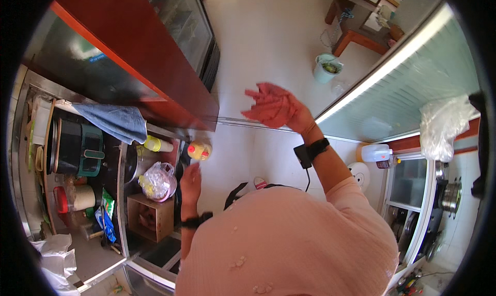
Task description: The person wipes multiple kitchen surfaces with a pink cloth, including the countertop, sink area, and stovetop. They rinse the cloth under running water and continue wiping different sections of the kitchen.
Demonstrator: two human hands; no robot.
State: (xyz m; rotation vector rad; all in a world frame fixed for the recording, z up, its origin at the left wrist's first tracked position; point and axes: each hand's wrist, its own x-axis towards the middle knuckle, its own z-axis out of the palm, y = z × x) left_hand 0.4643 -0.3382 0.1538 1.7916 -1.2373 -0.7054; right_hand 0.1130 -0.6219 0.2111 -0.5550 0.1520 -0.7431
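Observation:
My right hand (301, 116) is raised at the centre right, with a crumpled red cloth (273, 106) in its grip; the cloth covers most of the fingers. At the left, my left hand (191, 184) hangs beside the shelves, and nothing shows in it; its fingers are blurred. Just past its fingertips stands a yellow bottle with red parts (200, 150) on the floor. To its left, a clear plastic bag over a pink container (159, 181) sits on a shelf above a cardboard box (151, 217).
A red-brown cabinet panel (170, 59) rises at the upper left, near a blue towel (116, 121). The floor track of a sliding door (248, 123) crosses ahead. Beyond it stands a pale green bucket (326, 69). A ribbed glass door (403, 79) and a plastic jug (376, 152) are to the right.

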